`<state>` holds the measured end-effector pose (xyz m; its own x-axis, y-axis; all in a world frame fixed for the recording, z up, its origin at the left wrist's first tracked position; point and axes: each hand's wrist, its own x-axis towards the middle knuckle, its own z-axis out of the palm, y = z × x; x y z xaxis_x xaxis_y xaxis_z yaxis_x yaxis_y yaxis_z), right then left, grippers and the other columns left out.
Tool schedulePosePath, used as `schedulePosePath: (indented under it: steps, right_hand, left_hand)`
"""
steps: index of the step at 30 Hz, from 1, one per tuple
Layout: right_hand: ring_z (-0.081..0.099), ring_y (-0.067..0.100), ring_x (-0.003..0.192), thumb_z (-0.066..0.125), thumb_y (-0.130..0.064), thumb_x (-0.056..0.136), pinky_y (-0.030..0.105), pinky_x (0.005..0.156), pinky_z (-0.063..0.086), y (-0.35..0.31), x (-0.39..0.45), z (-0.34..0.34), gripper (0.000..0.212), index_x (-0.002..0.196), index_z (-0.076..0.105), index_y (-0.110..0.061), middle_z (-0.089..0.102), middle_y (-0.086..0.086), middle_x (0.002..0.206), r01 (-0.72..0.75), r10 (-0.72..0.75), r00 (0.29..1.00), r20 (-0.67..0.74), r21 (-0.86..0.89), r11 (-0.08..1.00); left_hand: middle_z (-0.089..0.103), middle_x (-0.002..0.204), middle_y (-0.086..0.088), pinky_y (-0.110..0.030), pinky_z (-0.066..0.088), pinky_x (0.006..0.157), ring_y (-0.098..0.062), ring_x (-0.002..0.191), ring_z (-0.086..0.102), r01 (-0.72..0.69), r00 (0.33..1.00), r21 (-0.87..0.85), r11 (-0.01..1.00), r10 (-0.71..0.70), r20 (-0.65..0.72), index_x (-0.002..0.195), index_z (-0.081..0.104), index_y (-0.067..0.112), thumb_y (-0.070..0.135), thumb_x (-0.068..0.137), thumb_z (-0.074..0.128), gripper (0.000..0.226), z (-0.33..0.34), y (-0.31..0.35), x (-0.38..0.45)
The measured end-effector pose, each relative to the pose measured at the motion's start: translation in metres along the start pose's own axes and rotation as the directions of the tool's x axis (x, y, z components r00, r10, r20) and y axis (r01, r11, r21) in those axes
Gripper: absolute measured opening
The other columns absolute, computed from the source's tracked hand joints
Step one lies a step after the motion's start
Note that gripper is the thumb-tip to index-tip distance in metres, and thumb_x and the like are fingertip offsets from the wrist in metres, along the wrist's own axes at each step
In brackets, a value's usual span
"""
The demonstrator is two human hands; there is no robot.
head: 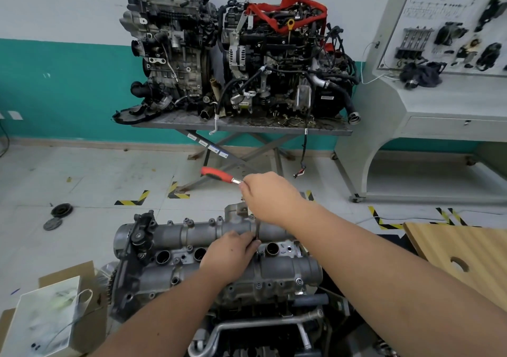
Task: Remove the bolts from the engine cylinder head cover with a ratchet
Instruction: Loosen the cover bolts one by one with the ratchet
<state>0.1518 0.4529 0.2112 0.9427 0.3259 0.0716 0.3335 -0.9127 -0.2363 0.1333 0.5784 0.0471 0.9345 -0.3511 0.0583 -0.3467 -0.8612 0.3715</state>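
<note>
The grey aluminium cylinder head cover [192, 233] lies across the engine in front of me, with several small bolts along its far edge and round plug holes down its middle. My right hand [267, 196] grips the head end of a ratchet [219, 175] whose red handle sticks out to the left above the cover. A thin dark extension bar [258, 229] drops from that hand toward the cover. My left hand [233, 255] pinches the lower part of this bar near the middle of the cover. The socket tip and the bolt under it are hidden by my fingers.
Two complete engines [233, 55] stand on a grey scissor table [247, 126] by the far wall. A grey training panel [439, 68] stands at right. A wooden board with a hole [461, 258] lies at right, a cardboard box with a white bag [52, 321] at left. Round black discs [61, 210] lie on the floor.
</note>
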Motion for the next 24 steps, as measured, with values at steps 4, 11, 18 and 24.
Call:
schedulePosePath:
  steps: [4,11,18,24]
  right_hand:
    - [0.071,0.026,0.067,0.041,-0.018,0.105,0.025,0.061,0.053,-0.003,-0.001,-0.006,0.022,0.106,0.056,-0.002,0.072,0.010,0.071,-0.371,0.239,0.927,0.288,0.793,0.483]
    - [0.069,0.017,0.085,0.055,-0.005,0.097,0.028,0.079,0.043,-0.010,-0.009,0.035,0.015,0.085,0.050,-0.013,0.072,0.003,0.080,-0.072,0.320,0.911,0.262,0.862,-0.502]
    - [0.056,0.019,0.122,0.051,-0.009,0.092,0.044,0.104,0.046,0.002,-0.023,0.061,0.029,0.110,0.071,-0.021,0.064,-0.002,0.128,0.199,0.213,0.845,-0.491,0.658,0.726]
    - [0.060,0.029,0.091,0.068,-0.014,0.080,0.039,0.082,0.048,0.016,-0.020,0.050,0.027,0.107,0.070,-0.013,0.066,0.003,0.096,0.186,-0.256,0.800,-0.543,-0.181,0.966]
  left_hand:
    - [0.056,0.087,-0.002,-0.036,0.046,0.066,-0.026,0.084,0.060,-0.013,1.000,0.004,1.000,0.013,-0.011,0.091,0.052,0.028,0.053,0.102,0.034,0.033,0.001,0.000,0.000]
    - [0.054,0.081,0.000,-0.036,0.044,0.062,-0.023,0.074,0.056,-0.001,1.000,0.015,1.000,0.001,-0.009,0.089,0.051,0.023,0.053,0.104,0.030,0.039,0.000,0.001,0.000]
    - [0.066,0.104,-0.004,-0.038,0.053,0.077,-0.026,0.092,0.064,-0.009,0.999,-0.078,0.997,0.007,-0.033,0.113,0.060,0.020,0.042,0.103,0.040,0.031,-0.002,0.000,0.000]
    - [0.064,0.088,-0.001,-0.039,0.051,0.063,-0.025,0.079,0.063,-0.029,0.999,-0.021,0.999,0.028,-0.037,0.097,0.060,0.024,0.049,0.104,0.034,0.036,-0.001,0.001,0.000]
